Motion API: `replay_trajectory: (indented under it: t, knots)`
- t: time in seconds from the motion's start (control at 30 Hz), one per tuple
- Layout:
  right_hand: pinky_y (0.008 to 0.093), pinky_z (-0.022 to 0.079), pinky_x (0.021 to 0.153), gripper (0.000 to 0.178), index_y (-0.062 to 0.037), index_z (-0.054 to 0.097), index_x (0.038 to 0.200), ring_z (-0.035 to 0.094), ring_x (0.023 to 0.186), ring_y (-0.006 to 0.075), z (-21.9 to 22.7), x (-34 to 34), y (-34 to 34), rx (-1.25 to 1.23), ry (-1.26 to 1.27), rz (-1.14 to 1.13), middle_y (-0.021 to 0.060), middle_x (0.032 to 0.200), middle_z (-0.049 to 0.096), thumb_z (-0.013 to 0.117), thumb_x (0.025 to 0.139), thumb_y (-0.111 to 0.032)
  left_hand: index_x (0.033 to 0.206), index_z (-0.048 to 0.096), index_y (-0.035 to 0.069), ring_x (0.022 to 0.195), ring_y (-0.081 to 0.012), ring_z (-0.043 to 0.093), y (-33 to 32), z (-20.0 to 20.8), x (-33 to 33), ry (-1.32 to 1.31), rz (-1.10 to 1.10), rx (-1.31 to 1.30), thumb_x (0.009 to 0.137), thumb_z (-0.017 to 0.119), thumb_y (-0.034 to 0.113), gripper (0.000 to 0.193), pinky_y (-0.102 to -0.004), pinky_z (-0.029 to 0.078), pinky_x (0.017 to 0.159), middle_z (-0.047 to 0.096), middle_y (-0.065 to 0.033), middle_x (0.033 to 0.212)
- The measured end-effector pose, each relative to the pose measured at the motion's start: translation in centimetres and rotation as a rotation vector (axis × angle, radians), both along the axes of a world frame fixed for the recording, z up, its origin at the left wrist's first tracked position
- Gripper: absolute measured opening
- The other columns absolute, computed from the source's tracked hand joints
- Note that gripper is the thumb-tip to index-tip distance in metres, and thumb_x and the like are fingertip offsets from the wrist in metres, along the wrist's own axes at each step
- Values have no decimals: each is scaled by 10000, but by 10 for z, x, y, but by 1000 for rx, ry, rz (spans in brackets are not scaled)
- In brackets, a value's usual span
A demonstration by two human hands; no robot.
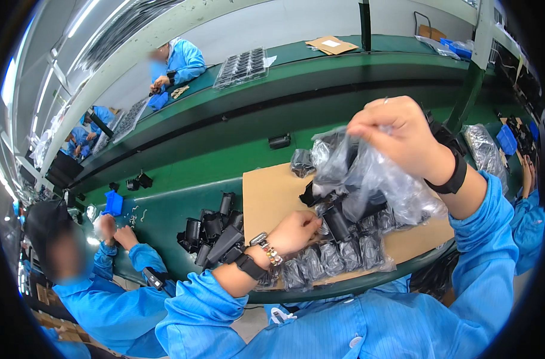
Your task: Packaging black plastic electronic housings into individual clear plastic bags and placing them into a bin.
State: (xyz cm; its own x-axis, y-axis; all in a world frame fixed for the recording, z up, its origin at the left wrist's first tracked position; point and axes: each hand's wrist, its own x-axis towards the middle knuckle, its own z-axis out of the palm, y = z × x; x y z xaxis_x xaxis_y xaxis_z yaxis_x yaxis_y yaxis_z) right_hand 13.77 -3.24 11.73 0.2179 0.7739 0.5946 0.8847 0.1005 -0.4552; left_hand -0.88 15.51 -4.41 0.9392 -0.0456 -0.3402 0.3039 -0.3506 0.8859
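Clear plastic bag (pixel 398 179) hangs beneath the right grip (pixel 401 134), pinched between thumb and fingers. Lower left of that, the left grip (pixel 290 234) bunches beside a black part (pixel 337 224); whether it holds anything, one cannot tell.

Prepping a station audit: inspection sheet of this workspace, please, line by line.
Surface: green table, cardboard sheet on it.
Job's things: clear plastic bag; bagged dark parts on the cardboard; loose black parts piled left of it.
Clutter: blue bin, small pale pieces farther left.
Hands: right hand pinches the raised bag; left hand by a black part, grip unclear.
Cables: thin dark line below table edge, possibly a cable.
Surroundings: co-worker at left; green bench opposite.
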Motion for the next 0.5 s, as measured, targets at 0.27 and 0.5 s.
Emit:
replay_trajectory:
  t: [0.27, 0.5]
  knots:
    - [283, 478, 608, 70, 27, 658, 803, 612, 634, 187, -3, 0, -4, 31, 123, -64, 135, 708, 647, 634, 808, -38, 1027, 574, -5, 884, -159, 594, 29, 9, -25, 64, 289, -443, 910, 498, 110, 181, -311, 483, 792, 607, -51, 995]
    - [263, 408, 560, 157, 20, 562, 763, 477, 587, 118, 2, -2, -4, 88, 112, -85, 62, 634, 536, 594, 861, -99, 1244, 466, -31, 1161, -320, 527, 37, 44, -30, -86, 443, -1316, 896, 414, 247, 449, -481, 416, 987, 523, -192, 1281]
